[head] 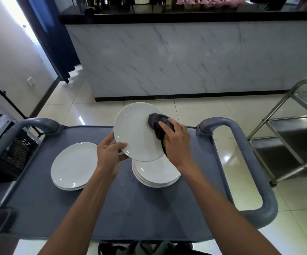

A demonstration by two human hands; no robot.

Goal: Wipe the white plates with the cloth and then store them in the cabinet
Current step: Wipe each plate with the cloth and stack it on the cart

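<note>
left hand (110, 153) pinches the raised plate (136, 133) above the cart (112, 208); right hand (176, 140), gripping the cloth (156, 122), could push it loose.

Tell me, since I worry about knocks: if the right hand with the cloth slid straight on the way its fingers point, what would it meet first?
Probably only more of the held plate: the right hand points up-left across its face, cloth leading.
</note>
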